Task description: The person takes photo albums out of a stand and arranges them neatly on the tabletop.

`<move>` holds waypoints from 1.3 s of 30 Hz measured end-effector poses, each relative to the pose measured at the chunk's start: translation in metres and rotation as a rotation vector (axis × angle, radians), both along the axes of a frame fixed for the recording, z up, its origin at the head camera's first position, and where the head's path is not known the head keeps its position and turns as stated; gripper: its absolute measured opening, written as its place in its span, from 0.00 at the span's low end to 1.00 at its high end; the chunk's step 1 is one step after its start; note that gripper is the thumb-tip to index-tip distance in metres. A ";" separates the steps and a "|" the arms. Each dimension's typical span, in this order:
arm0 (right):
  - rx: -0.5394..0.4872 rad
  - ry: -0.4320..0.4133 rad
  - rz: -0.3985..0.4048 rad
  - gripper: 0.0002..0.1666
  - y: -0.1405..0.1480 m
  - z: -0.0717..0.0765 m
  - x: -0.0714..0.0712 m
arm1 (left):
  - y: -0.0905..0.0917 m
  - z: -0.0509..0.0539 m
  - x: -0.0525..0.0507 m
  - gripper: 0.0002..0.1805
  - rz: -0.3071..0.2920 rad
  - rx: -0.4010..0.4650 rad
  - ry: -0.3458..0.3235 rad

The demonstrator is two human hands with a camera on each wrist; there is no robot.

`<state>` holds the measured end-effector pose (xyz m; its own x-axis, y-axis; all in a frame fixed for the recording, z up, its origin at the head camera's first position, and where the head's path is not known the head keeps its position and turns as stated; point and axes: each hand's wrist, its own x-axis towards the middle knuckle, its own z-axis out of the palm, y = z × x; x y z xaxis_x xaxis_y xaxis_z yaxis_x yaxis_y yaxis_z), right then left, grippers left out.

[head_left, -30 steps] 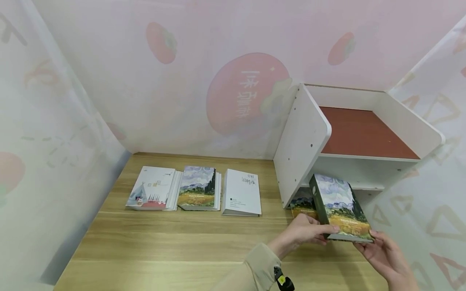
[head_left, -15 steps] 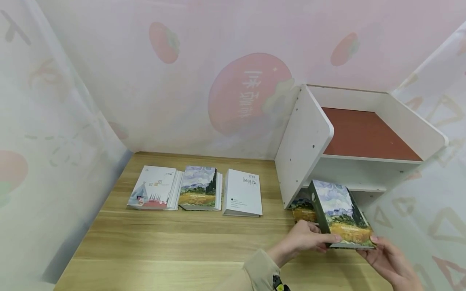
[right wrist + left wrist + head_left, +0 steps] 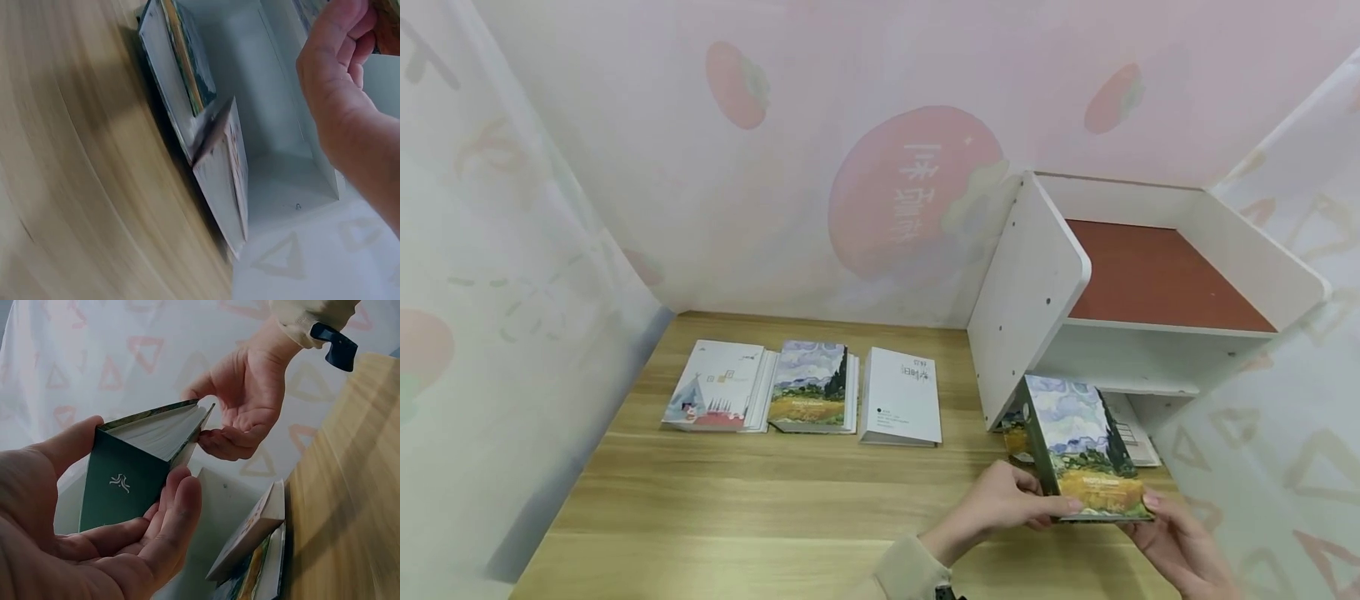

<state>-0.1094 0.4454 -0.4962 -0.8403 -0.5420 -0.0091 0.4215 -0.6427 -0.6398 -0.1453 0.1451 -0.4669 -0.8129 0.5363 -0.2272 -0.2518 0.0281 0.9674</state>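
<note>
Head: at the near right, before a white shelf (image 3: 1011, 308), the left hand (image 3: 1007, 504) and right hand (image 3: 1180, 542) pinch a painted-cover book (image 3: 1078, 442) by its near corners. Left wrist: the left hand curls round its green spine (image 3: 122, 484). Right wrist: other books (image 3: 220, 184) lie low in the shelf.

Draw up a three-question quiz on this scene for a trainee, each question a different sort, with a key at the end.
1. True or false: the left hand and the right hand both hold the same landscape book.

2. Choose one. What colour is the spine of the book in the hands?
A) red
B) dark green
C) white

3. In the head view, what is pictured at the lower left of the leftmost book on the table?

Key: 1. True. 2. B. 3. A tent.
</note>
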 end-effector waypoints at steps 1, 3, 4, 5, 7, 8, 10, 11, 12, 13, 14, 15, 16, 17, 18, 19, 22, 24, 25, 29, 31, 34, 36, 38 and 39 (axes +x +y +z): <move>0.003 -0.001 0.004 0.34 -0.002 -0.001 0.001 | -0.003 -0.001 0.000 0.22 -0.002 0.000 0.005; 0.005 -0.005 0.006 0.34 -0.008 -0.002 0.003 | -0.009 -0.002 0.001 0.22 -0.011 0.009 0.008; 0.010 0.003 0.005 0.34 -0.010 -0.003 0.004 | -0.013 -0.004 0.001 0.22 -0.018 0.019 0.007; 0.011 0.015 0.006 0.34 -0.013 -0.004 0.004 | -0.016 -0.005 0.001 0.22 -0.027 0.031 0.005; 0.020 0.047 0.003 0.33 -0.019 -0.006 0.006 | -0.023 -0.007 0.000 0.22 -0.050 0.064 -0.001; 0.033 0.071 0.001 0.33 -0.022 -0.007 0.006 | -0.027 -0.008 -0.001 0.22 -0.060 0.074 0.000; 0.059 0.106 -0.006 0.33 -0.028 -0.008 0.005 | -0.033 -0.010 -0.003 0.20 -0.079 0.085 0.005; 0.071 0.117 -0.012 0.33 -0.031 -0.007 0.005 | -0.037 -0.010 -0.003 0.19 -0.085 0.080 0.012; 0.085 0.119 -0.020 0.33 -0.033 -0.007 0.004 | -0.040 -0.010 -0.004 0.18 -0.090 0.076 0.016; 0.100 0.119 -0.029 0.32 -0.036 -0.006 0.003 | -0.042 -0.011 -0.005 0.17 -0.094 0.072 0.019; 0.109 0.114 -0.031 0.32 -0.038 -0.005 0.002 | -0.045 -0.011 -0.006 0.18 -0.097 0.071 0.018; 0.119 0.103 -0.041 0.31 -0.041 -0.004 0.002 | -0.048 -0.012 -0.006 0.17 -0.099 0.073 0.015; 0.126 0.093 -0.048 0.31 -0.043 -0.003 0.001 | -0.050 -0.012 -0.007 0.16 -0.100 0.076 0.013; 0.143 0.093 -0.061 0.31 -0.046 -0.003 0.000 | -0.052 -0.013 -0.007 0.16 -0.099 0.081 0.010; 0.157 0.088 -0.069 0.30 -0.049 -0.002 -0.001 | -0.055 -0.013 -0.007 0.16 -0.098 0.088 0.005; 0.173 0.090 -0.078 0.30 -0.051 -0.002 -0.003 | -0.057 -0.014 -0.007 0.16 -0.093 0.095 0.001; 0.203 0.107 -0.093 0.29 -0.059 -0.003 -0.007 | -0.064 -0.015 -0.007 0.16 -0.075 0.116 -0.010; 0.208 0.127 -0.094 0.28 -0.064 -0.004 -0.011 | -0.068 -0.016 -0.008 0.16 -0.063 0.134 -0.021; 0.207 0.142 -0.097 0.28 -0.066 -0.004 -0.013 | -0.070 -0.016 -0.008 0.16 -0.056 0.137 -0.022; 0.192 0.185 -0.101 0.28 -0.077 -0.006 -0.017 | -0.078 -0.017 -0.009 0.17 -0.026 0.150 -0.015; 0.195 0.186 -0.105 0.27 -0.082 -0.007 -0.019 | -0.082 -0.017 -0.009 0.17 -0.005 0.153 0.003; 0.206 0.172 -0.105 0.27 -0.090 -0.009 -0.018 | -0.089 -0.020 -0.009 0.17 0.021 0.159 0.017; 0.208 0.152 -0.098 0.27 -0.096 -0.011 -0.017 | -0.094 -0.022 -0.009 0.18 0.033 0.158 0.027; 0.206 0.146 -0.096 0.27 -0.101 -0.011 -0.016 | -0.098 -0.023 -0.010 0.20 0.049 0.153 0.037; 0.210 0.141 -0.096 0.26 -0.104 -0.010 -0.017 | -0.101 -0.023 -0.010 0.21 0.056 0.149 0.043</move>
